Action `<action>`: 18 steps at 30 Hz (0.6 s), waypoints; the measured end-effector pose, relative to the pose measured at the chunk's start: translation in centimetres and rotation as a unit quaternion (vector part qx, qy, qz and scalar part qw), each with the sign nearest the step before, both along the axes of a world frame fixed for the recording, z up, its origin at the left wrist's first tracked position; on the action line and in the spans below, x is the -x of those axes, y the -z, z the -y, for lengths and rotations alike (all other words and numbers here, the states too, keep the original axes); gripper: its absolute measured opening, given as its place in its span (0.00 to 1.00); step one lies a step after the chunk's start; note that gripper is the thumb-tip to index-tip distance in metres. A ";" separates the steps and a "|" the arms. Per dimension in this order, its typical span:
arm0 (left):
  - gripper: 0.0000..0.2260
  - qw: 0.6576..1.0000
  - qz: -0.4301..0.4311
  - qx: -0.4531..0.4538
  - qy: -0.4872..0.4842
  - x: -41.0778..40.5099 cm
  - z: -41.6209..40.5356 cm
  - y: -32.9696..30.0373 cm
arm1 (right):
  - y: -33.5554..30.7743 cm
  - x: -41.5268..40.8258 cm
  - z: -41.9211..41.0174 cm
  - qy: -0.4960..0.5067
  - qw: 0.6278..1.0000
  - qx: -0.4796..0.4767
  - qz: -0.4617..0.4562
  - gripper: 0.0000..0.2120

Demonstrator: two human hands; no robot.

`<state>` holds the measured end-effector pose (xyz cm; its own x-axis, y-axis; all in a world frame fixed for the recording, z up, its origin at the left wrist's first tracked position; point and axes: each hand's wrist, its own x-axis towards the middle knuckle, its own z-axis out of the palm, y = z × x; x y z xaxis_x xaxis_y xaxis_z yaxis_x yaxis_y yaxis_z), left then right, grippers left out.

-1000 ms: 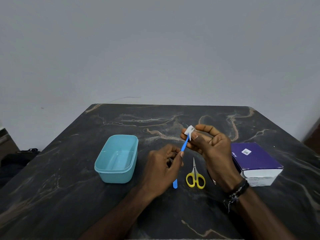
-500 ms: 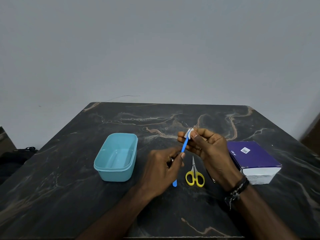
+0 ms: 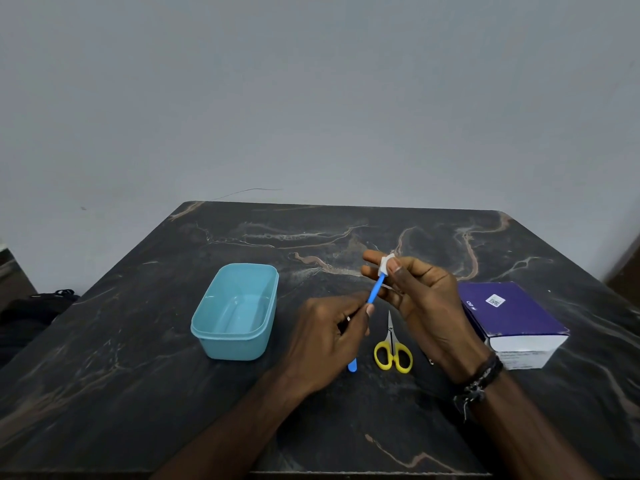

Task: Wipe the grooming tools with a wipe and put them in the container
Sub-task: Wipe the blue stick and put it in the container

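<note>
My left hand (image 3: 329, 337) grips a thin blue grooming tool (image 3: 374, 289) by its middle, and the tool's lower end sticks out below the hand. My right hand (image 3: 419, 299) pinches a small white wipe (image 3: 386, 264) around the tool's upper tip. A light blue plastic container (image 3: 235, 311) stands open and empty to the left of my hands. Small scissors with yellow handles (image 3: 393, 351) lie on the dark marble table (image 3: 138, 375) between my hands.
A purple and white box (image 3: 512, 317) lies to the right of my right hand. A small dark item (image 3: 431, 361) lies by my right wrist. A dark bag (image 3: 31, 310) sits off the table's left edge. A grey wall stands behind the table.
My right hand with the wipe has shifted slightly along the tool's upper tip. The left hand keeps its grip on the blue tool.
</note>
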<state>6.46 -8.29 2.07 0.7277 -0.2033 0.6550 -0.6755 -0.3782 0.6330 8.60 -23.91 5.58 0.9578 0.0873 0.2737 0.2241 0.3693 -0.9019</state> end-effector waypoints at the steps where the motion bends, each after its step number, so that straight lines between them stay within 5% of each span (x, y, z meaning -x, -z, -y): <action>1: 0.08 1.000 -0.001 -0.001 -0.002 0.0 0.0 0.0 | 0.0 0.0 0.0 -0.002 1.000 0.007 0.003 0.12; 18: 0.07 1.000 -0.014 0.008 0.002 0.1 0.2 0.5 | 0.2 0.0 -0.3 0.042 0.999 0.002 -0.009 0.14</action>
